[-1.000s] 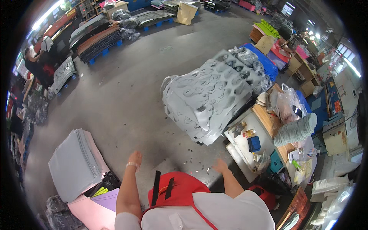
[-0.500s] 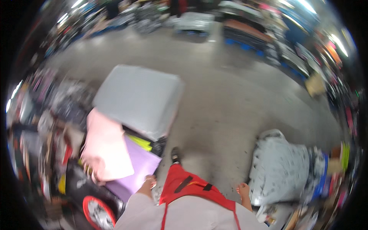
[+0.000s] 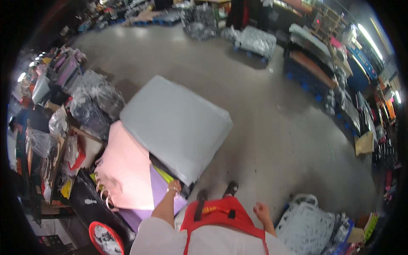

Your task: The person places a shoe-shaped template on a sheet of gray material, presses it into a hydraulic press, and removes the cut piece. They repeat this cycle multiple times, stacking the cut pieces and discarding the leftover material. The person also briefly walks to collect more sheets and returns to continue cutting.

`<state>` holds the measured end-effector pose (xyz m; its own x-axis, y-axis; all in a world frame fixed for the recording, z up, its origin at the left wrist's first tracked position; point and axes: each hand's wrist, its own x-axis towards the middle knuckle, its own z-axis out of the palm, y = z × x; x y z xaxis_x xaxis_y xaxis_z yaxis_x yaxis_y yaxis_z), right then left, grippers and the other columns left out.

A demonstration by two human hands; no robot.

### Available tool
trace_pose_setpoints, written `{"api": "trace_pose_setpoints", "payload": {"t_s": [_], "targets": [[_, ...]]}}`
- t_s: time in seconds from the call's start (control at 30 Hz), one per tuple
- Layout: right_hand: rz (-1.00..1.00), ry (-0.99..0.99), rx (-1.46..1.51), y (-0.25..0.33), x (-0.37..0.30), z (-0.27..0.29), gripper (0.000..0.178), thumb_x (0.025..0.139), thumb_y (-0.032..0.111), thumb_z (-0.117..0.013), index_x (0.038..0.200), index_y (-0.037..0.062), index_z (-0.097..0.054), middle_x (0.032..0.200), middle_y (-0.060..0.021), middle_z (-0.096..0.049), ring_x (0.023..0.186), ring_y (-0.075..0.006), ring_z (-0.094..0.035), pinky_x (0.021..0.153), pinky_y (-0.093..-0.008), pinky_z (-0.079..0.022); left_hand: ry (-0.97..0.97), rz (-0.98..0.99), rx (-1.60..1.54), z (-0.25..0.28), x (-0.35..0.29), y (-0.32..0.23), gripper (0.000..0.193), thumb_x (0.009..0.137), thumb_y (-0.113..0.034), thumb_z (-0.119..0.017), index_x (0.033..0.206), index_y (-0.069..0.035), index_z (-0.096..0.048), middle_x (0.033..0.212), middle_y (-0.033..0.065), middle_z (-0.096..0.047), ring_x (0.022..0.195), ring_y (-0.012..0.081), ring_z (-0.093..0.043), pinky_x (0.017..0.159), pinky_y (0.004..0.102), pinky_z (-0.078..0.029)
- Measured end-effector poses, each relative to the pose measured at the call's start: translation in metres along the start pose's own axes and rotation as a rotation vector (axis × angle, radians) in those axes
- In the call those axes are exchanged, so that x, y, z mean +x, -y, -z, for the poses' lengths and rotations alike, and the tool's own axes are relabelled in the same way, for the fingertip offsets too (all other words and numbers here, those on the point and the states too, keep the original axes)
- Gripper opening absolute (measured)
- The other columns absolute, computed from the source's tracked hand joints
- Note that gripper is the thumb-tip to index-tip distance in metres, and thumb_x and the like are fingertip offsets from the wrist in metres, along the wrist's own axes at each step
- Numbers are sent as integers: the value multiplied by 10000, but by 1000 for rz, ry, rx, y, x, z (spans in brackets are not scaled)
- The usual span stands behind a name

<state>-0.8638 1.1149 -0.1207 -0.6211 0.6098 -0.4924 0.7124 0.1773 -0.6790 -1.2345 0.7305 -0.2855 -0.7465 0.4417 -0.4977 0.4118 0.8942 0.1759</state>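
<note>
My left hand [image 3: 174,185] hangs over the edge of a purple sheet [image 3: 158,189], close to a yellow-green piece [image 3: 165,174]. Its fingers point away from me and are too small to make out; I cannot tell whether it touches the sheets. Pale pink sheets [image 3: 125,170] with strap-like loops lie over the purple one. Beyond them rests a large grey, smooth-covered stack [image 3: 176,123]. My right hand [image 3: 262,211] is held out over the floor, fingers loosely bent and apart, with nothing visible in it.
A grey-white wrapped bundle [image 3: 307,225] lies at my right. A red-rimmed bin [image 3: 106,239] stands at the lower left. Bagged dark goods [image 3: 95,102] and a cluttered shelf [image 3: 55,157] line the left. Loaded pallets [image 3: 256,41] stand across the grey floor [image 3: 272,123].
The view has turned left, so the stack and pallets sit farther right. My left hand has moved forward from the near purple edge toward the yellow-green piece; both feet now show.
</note>
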Motion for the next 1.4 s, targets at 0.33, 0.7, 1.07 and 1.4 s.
{"api": "trace_pose_setpoints", "payload": {"t_s": [0.33, 0.7, 1.07, 1.4], "targets": [[-43, 125, -285, -40, 196, 48, 407, 778, 268, -647, 1098, 17, -655, 902, -191, -682, 862, -272, -663, 789, -353, -515, 238, 603, -984, 36, 68, -128, 321, 884, -249, -450, 944, -30, -677, 856, 174, -691, 762, 296, -680, 673, 392, -531], [-204, -32, 97, 49, 235, 46, 309, 811, 185, -669, 1052, -5, -635, 810, -160, -684, 743, -250, -664, 709, -370, -522, 111, 69, -351, 139, 221, -191, 349, 900, -265, -358, 1020, -93, -636, 1099, 201, -627, 1031, 396, -582, 891, 465, -463], [-640, 72, 323, 139, 158, -11, 287, 847, 155, -649, 1092, 9, -614, 868, -147, -674, 791, -222, -645, 727, -338, -506, 231, -305, 204, 205, 431, -299, 689, 814, -284, -664, 1422, -174, -357, 1462, 161, -355, 1332, 338, -363, 1070, 570, -307], [-835, 96, 229, 195, 160, -33, 252, 823, 79, -641, 1066, 13, -623, 799, -96, -667, 711, -142, -622, 657, -282, -492, 350, -633, 390, 171, 486, -312, 691, 736, -487, -728, 1239, -63, -519, 1373, 149, -421, 1337, 298, -340, 1116, 526, -226]]}}
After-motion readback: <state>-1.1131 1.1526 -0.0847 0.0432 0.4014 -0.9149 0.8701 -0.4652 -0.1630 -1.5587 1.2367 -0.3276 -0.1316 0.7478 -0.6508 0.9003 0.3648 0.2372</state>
